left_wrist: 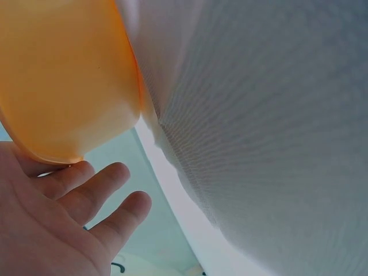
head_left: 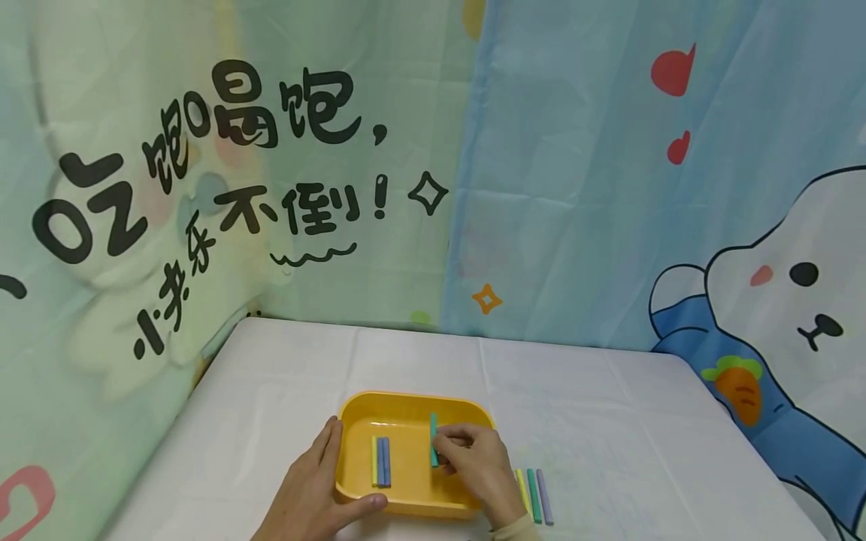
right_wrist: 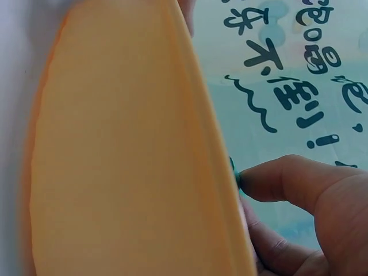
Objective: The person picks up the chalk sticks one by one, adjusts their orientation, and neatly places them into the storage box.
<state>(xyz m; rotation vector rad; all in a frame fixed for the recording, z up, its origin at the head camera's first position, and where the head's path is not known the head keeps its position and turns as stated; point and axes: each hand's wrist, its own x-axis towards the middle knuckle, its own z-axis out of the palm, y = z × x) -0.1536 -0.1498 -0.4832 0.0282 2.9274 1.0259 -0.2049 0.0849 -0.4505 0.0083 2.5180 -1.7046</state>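
A yellow tray [head_left: 413,501] with rounded corners sits on the white table. My left hand [head_left: 318,481] rests against its left front corner, fingers along the left side and thumb at the front rim; in the left wrist view, the outer fingers extend past the tray wall. Over the tray's right half, my right hand [head_left: 476,462] pinches a thin green stick [head_left: 434,432] between thumb and fingers, its length pointing away from me. Inside the left half lie a yellow stick [head_left: 374,462] and two blue-violet sticks [head_left: 384,462], side by side. The tray wall hides most of the green stick in the right wrist view.
Right of the tray, partly behind my right wrist, a yellow stick [head_left: 523,490], a green stick [head_left: 534,496] and a violet stick [head_left: 544,497] lie on the white tabletop [head_left: 629,436]. Printed cloth [head_left: 561,188] hangs along the table's back and left sides.
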